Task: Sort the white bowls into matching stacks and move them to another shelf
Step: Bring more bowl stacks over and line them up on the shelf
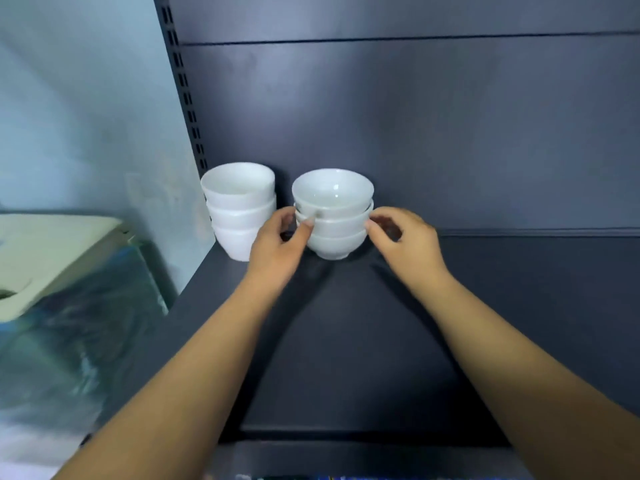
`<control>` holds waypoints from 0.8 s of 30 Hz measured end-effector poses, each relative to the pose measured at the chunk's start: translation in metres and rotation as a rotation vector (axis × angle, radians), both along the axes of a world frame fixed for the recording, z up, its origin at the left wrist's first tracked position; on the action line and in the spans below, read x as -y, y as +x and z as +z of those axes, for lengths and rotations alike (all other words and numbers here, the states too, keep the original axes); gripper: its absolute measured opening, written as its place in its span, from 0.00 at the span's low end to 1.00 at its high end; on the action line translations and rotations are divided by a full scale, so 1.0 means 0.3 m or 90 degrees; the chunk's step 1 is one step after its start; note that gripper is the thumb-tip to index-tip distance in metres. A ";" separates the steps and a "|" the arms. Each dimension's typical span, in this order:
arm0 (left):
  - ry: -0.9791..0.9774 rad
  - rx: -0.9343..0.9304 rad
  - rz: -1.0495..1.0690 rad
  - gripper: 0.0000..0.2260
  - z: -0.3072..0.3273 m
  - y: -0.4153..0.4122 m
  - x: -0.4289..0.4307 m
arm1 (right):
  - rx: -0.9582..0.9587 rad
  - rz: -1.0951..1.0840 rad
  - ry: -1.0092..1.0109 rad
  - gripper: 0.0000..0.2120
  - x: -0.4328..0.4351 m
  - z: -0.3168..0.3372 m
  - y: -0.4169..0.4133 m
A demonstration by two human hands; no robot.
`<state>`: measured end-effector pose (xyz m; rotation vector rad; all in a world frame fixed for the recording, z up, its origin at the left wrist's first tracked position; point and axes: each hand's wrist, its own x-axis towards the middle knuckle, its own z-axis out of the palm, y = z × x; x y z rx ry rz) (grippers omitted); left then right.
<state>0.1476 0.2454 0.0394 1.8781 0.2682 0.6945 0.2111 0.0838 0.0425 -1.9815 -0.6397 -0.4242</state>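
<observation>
Shelf [349, 344] dark grey, wall [86, 116] pale

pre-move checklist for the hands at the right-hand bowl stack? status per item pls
1. Right stack nested straight, three bowls: ok.
2. Its foot seated on the shelf: ok.
3. Left hand hold: thumb on the middle bowl's rim, fingers curled beside the stack: ok.
4. Right hand hold: fingertips at the stack's right side, firm contact: cannot tell.
5. Clearance to the left stack: stacks stand apart, though the left hand's fingers sit in the gap: ok.
6. Matching shapes: left stack all taller-sided, right stack all rounder: ok.
</observation>
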 end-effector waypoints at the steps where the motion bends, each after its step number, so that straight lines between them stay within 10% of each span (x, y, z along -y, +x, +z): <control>1: -0.028 0.008 0.007 0.12 -0.012 0.033 0.001 | -0.017 -0.001 0.032 0.12 -0.020 -0.012 0.029; 12: -0.137 0.151 -0.084 0.38 -0.103 0.257 0.005 | -0.316 0.231 0.253 0.45 -0.157 -0.114 0.258; 24: -0.154 0.174 -0.157 0.39 -0.104 0.167 0.052 | -0.289 0.261 0.353 0.40 -0.111 -0.118 0.103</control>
